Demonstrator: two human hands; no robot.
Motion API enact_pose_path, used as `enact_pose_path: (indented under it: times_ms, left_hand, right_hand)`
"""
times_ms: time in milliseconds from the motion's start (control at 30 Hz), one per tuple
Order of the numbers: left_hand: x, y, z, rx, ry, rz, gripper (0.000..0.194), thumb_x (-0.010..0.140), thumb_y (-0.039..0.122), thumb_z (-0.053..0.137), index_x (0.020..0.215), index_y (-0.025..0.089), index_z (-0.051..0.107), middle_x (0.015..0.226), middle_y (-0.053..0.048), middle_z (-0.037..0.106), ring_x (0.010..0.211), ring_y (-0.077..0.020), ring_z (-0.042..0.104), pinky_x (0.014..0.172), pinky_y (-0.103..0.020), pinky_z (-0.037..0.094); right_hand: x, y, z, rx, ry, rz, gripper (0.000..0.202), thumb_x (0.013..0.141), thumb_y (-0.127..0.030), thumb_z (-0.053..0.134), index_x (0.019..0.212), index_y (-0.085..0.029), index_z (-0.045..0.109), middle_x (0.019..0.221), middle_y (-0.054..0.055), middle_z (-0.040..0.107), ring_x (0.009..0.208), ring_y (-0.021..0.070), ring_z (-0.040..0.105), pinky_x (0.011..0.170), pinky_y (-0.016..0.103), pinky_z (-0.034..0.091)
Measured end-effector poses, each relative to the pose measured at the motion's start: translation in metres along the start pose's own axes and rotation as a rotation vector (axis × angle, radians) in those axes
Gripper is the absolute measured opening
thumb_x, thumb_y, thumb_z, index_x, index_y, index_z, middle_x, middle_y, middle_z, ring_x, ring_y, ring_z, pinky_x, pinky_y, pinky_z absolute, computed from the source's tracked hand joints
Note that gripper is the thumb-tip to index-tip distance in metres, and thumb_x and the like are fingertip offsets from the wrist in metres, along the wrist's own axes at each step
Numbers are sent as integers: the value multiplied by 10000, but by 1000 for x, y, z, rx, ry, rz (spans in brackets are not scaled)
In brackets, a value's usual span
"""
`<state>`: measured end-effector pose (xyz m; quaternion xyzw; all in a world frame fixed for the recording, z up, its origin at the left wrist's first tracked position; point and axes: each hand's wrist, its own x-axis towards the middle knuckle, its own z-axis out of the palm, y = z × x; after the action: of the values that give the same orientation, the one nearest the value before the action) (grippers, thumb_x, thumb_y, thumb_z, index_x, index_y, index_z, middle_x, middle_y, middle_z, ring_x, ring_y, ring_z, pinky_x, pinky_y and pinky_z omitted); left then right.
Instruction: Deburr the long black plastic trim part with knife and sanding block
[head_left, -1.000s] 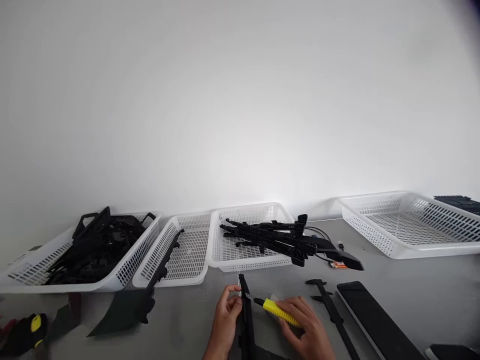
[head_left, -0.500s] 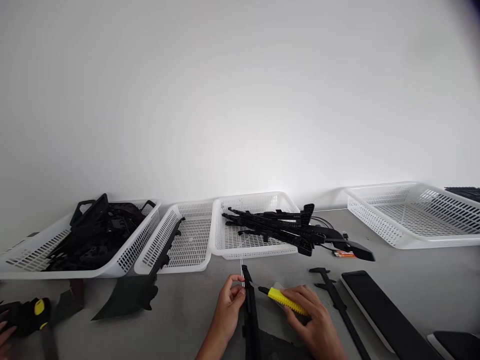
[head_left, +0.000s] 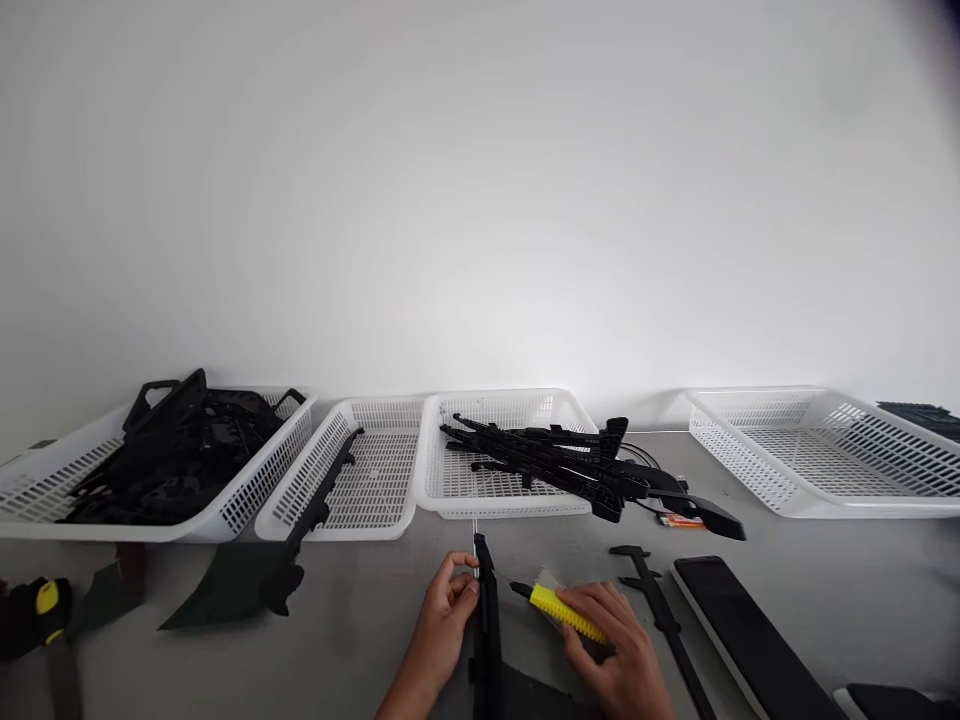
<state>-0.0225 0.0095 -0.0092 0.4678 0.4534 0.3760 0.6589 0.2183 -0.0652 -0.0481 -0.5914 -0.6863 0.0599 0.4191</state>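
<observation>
A long black plastic trim part lies on the grey table in front of me, its narrow end pointing away. My left hand is closed on that part's left edge near the narrow end, thumb and forefinger pinched. A thin pale strip runs beside this end; I cannot make out what it is. My right hand is wrapped round a yellow utility knife. The knife's blade reaches left to the part's right edge, just across from my left fingertips. Under the knife shows a small translucent piece, partly hidden.
White baskets line the wall, some holding black parts. Right of my hands lie a black caliper and a long black-topped block. A dark green-black part leans on a basket. A black-and-yellow object is at far left.
The whole view has shifted slightly. Both hands and the knife keep nearly the same place on the part. Another person's fingers at far left have mostly left the picture.
</observation>
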Motion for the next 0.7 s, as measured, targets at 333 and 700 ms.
enact_pose_path:
  times_ms: [333, 700]
  left_hand:
    - [-4, 2, 3, -55, 49, -17, 627, 701, 723, 834, 1015, 227, 615, 678, 60, 544, 618, -126, 467, 614, -243, 385]
    - [-12, -23, 5, -334, 92, -103, 686, 615, 508, 970, 1202, 219, 764, 1100, -85, 776, 1069, -263, 716, 962, -345, 530]
  right_hand:
    - [-12, -13, -22, -65, -74, -96, 231, 895, -216, 696, 1109, -290, 746, 959, 46, 762, 829, 250, 720, 706, 376, 578]
    - [-6, -12, -20, 42, -63, 29, 199, 1006, -350, 647, 1144, -290, 778, 1019, 78, 777, 912, 252, 743, 819, 377, 634]
